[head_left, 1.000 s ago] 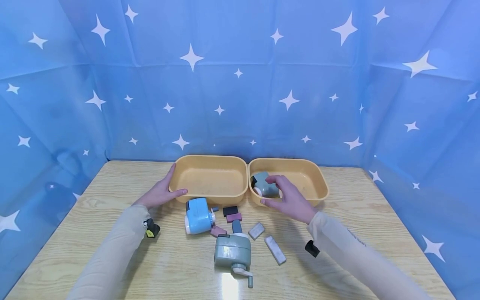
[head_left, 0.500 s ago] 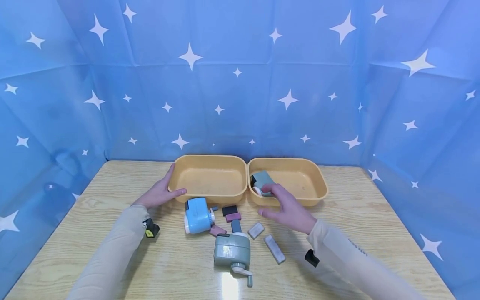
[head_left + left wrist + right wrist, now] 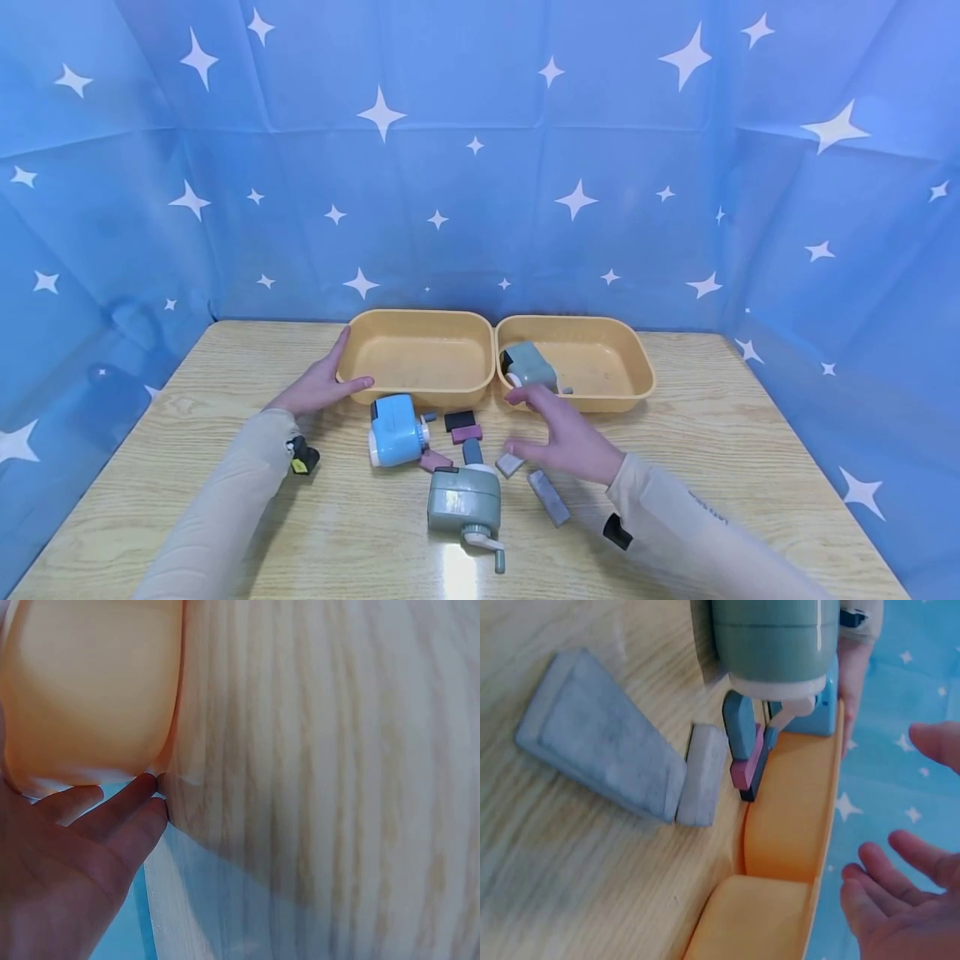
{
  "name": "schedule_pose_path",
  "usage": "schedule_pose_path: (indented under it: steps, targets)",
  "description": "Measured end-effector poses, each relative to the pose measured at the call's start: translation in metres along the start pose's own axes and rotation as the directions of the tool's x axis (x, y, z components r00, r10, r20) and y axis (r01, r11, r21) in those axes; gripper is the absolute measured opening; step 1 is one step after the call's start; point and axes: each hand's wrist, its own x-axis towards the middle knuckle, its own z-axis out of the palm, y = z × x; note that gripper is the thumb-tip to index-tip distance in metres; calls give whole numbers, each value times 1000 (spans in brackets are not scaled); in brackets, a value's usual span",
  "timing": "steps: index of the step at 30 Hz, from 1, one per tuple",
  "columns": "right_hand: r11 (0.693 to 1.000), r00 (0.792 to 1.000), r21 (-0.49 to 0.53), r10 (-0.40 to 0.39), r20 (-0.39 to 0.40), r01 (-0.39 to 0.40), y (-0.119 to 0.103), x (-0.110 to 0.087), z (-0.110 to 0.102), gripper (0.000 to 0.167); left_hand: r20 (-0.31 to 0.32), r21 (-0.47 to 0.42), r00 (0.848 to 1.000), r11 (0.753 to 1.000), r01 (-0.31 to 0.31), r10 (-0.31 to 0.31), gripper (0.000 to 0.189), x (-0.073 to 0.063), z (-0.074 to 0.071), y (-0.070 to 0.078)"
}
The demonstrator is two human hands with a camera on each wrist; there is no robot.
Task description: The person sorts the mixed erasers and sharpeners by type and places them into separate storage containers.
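My left hand (image 3: 318,387) rests at the left end of the left yellow tray (image 3: 420,392), thumb over its front rim and straight fingers along its side. The left wrist view has those fingertips (image 3: 150,784) against the tray's end. My right hand (image 3: 570,442) holds nothing; its fingers are spread and gently bent, in front of the right yellow tray (image 3: 607,367). That tray contains a grey-green crank-handled sharpener (image 3: 531,362) at its left end. Below the right hand lie a short grey block (image 3: 507,466), partly covered by the thumb, and a longer grey block (image 3: 548,497).
A blue crank-handled sharpener (image 3: 396,433) lies before the left tray. Beside it are a black block (image 3: 460,421), a purple block (image 3: 467,433) and a pink block (image 3: 435,462). Another grey-green sharpener (image 3: 465,500) sits nearer the front. A starry blue curtain (image 3: 465,167) surrounds the table.
My right hand has drawn back from the sharpener in the right tray, coming toward me over the short grey block. The left hand has stayed on its tray.
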Motion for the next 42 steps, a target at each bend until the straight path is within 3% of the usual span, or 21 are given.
schedule_pose_path:
  steps: [4, 12, 20, 30, 37, 42]
  targets:
    - [999, 999, 5, -36, 31, 35, -2, -2, 6, 57, 3, -2, 1000, 1000, 4, -4, 109, 0, -1, 0]
    - [999, 992, 34, -35, 119, 31, -4, -5, 20, 54, 9, -5, 1000, 1000, 11, -11, 109, -1, -2, 1]
    - [994, 985, 13, -112, 128, 111, -3, -6, 32, 56, 5, -2, 1000, 1000, 16, -16, 109, -2, -2, 1]
    - [992, 976, 118, -71, 208, 47, -6, -10, 45, 59, 7, -6, 1000, 1000, 16, -16, 109, -1, -1, -1]
    - [991, 974, 120, -85, 210, 61, -8, -12, 51, 60, 11, -7, 1000, 1000, 12, -12, 109, 0, 0, -1]
    - [995, 976, 98, -33, 216, 12, -13, -13, 55, 66, 12, -4, 1000, 1000, 14, -14, 109, 1, -1, 0]
